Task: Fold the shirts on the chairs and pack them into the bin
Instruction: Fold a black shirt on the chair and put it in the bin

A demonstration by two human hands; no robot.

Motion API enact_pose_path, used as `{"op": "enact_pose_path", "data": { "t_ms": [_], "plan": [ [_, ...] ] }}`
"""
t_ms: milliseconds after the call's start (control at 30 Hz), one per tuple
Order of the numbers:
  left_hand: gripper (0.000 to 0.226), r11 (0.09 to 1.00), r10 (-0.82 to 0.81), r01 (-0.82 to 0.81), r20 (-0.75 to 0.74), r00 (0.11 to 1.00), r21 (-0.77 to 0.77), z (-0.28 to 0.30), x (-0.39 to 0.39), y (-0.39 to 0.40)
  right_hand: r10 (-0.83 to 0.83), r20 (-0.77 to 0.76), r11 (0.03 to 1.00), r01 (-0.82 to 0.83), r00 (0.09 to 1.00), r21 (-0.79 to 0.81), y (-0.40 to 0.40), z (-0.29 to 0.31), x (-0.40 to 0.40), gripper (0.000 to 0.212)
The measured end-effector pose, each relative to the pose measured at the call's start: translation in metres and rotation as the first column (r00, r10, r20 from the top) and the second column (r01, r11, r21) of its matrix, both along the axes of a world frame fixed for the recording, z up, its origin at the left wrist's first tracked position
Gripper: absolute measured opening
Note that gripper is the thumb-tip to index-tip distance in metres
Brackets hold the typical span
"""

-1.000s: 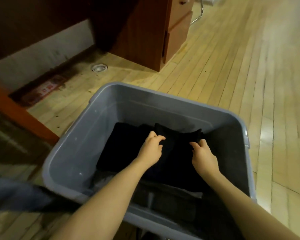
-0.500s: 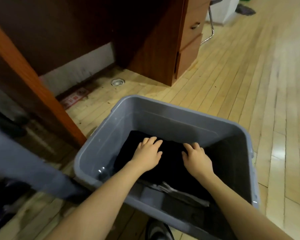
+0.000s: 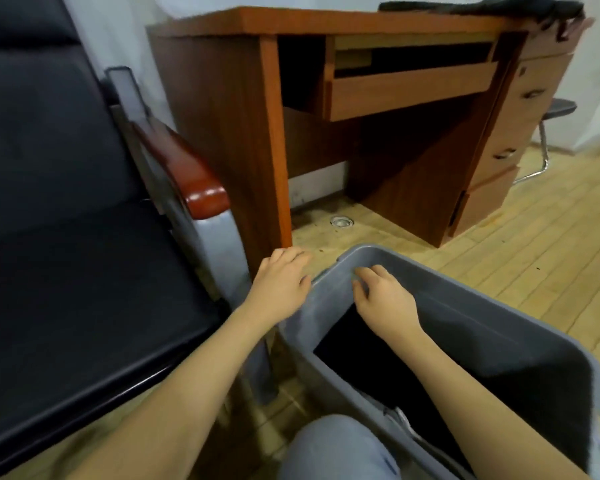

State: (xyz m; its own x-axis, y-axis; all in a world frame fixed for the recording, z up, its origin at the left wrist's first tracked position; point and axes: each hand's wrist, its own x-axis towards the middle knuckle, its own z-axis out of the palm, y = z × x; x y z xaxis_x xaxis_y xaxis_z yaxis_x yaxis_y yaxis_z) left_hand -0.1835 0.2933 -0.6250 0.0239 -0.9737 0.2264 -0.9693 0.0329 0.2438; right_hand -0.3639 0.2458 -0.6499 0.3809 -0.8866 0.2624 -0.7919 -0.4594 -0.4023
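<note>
A grey plastic bin (image 3: 471,327) stands on the wooden floor at the lower right, with folded black shirts (image 3: 347,348) lying dark at its bottom. My left hand (image 3: 281,278) hovers just outside the bin's near-left corner, fingers relaxed and empty. Over the bin's left part, above the black shirts, my right hand (image 3: 381,296) hangs with loosely curled fingers and holds nothing. A black padded chair (image 3: 66,237) with a red-brown armrest (image 3: 187,171) fills the left side; its seat shows no shirt.
A red-brown wooden desk (image 3: 250,98) with a pull-out tray and drawers (image 3: 520,112) stands behind the bin. Dark cloth (image 3: 520,8) lies on the desk's far right top. A metal-legged stool (image 3: 551,133) is at far right. My knee (image 3: 336,448) is at the bottom.
Both hands have lifted off the black shirts in the bin and moved up and left, the left one out past the rim. The view has swung up toward the chair and desk.
</note>
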Motion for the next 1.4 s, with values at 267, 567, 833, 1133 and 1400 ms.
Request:
{"op": "enact_pose_path", "data": {
  "t_ms": [267, 567, 833, 1133, 1400],
  "plan": [
    [0.043, 0.968, 0.203, -0.197, 0.024, 0.979, -0.156, 0.056, 0.084, 0.104, 0.27, 0.119, 0.951, -0.245, 0.956, -0.186, 0.052, 0.066, 0.108, 0.028],
    [0.042, 0.838, 0.519, -0.501, 0.033, 0.854, -0.215, 0.081, 0.207, 0.274, 0.532, 0.088, 0.842, -0.513, 0.842, -0.168, 0.168, 0.094, 0.274, 0.033],
    [0.039, 0.619, 0.777, -0.759, 0.015, 0.629, -0.2, 0.074, 0.304, 0.435, 0.776, 0.147, 0.629, -0.77, 0.613, -0.108, 0.3, 0.101, 0.421, 0.032],
    [0.044, 0.327, 0.943, -0.937, -0.029, 0.333, -0.123, 0.035, 0.382, 0.555, 0.905, 0.076, 0.423, -0.902, 0.418, -0.089, 0.418, 0.068, 0.546, 0.036],
    [0.049, 0.329, 0.941, -0.942, -0.067, 0.333, -0.067, 0.0, 0.407, 0.57, 0.826, 0.232, 0.494, -0.858, 0.514, 0.143, 0.457, 0.024, 0.579, 0.045]
  ]
}}
